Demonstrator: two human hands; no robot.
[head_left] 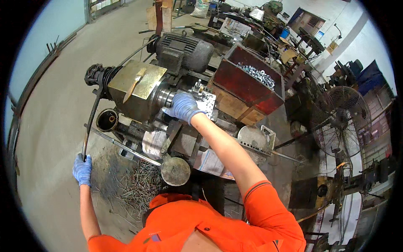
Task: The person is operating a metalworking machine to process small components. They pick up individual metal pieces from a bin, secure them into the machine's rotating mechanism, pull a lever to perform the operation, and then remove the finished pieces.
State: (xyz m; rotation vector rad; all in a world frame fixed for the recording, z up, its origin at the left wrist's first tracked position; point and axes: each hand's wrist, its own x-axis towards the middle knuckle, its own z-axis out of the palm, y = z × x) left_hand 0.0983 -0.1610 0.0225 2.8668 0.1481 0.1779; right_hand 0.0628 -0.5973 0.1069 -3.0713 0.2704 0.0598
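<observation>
My left hand (82,169), in a blue knitted glove, is closed round the lower end of a dark lever (93,119) at the left of a small lathe. That lever runs up to the machine's left end. My right hand (183,106), gloved alike, is at the round metal chuck (165,98); its fingers are partly hidden, and whatever they hold does not show. Beside it lies a metal plate (206,102) with small bright parts on it. A brush (133,87) rests on the brass-coloured headstock cover (147,75).
Behind the lathe is a ribbed motor (184,52). A red bin (239,71) of small metal parts stands to the right on wood. Metal shavings (140,187) litter the floor below a chrome bar (126,147) and a round disc (175,171). A large fan (340,119) stands right.
</observation>
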